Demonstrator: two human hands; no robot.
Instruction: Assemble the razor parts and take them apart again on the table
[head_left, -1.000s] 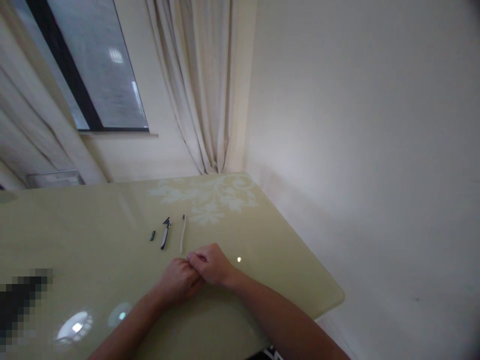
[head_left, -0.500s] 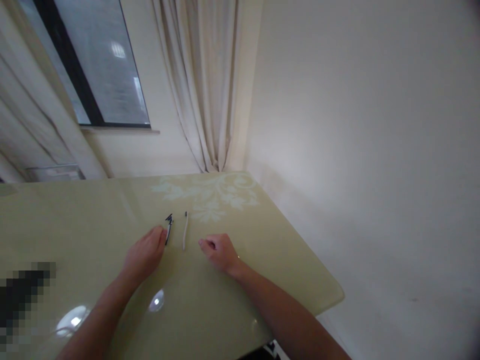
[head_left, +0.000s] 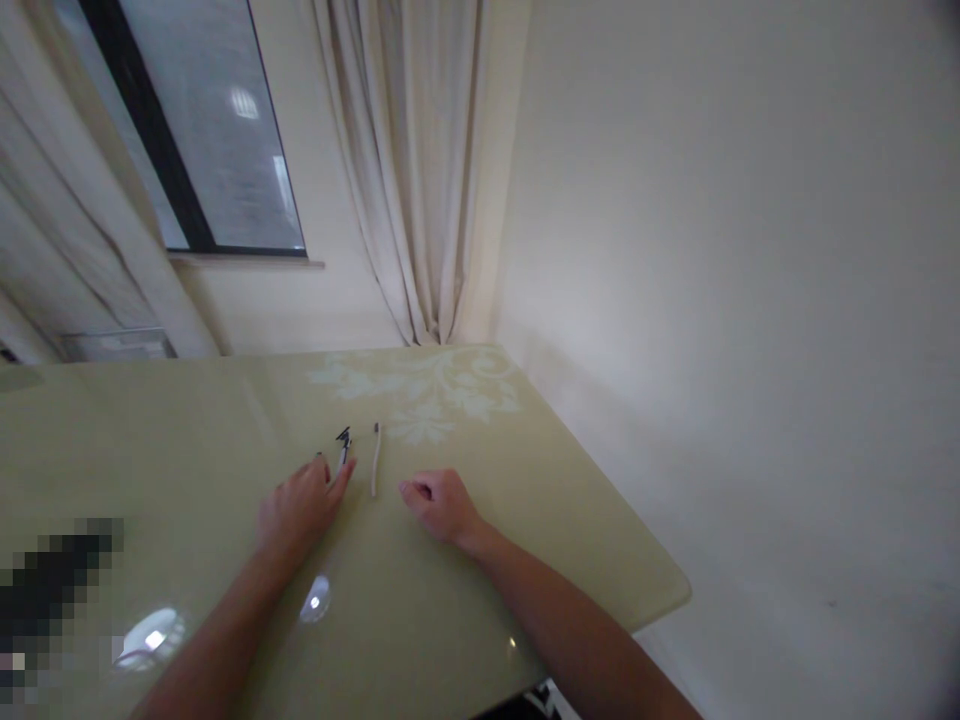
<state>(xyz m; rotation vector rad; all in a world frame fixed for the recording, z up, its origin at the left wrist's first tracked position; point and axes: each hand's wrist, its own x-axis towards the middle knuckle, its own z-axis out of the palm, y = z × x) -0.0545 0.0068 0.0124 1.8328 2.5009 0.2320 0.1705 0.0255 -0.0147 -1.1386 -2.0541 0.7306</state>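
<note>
A razor (head_left: 344, 446) with a dark head and a pale-and-dark handle lies on the table, its head pointing away from me. My left hand (head_left: 304, 500) is right at its handle, thumb on the right side and the other fingers to the left, apart from each other. The handle's lower end is hidden behind the thumb. Just right of the razor lies a white toothbrush (head_left: 376, 462) with dark bristles at the far end. Curled into a loose fist, my right hand (head_left: 442, 505) rests on the table right of the toothbrush and touches neither object.
The glossy yellow-green table (head_left: 420, 620) has a white floral pattern at its far corner. A pale wall (head_left: 712, 300) runs along its right side. Curtains (head_left: 409, 180) and a window (head_left: 217, 130) stand behind. A blurred dark shape (head_left: 60, 575) is at the left.
My left hand has turned and its thumb has spread away from the fingers, now covering more of the razor's handle. The razor, toothbrush and right hand stay put; the view shifts slightly.
</note>
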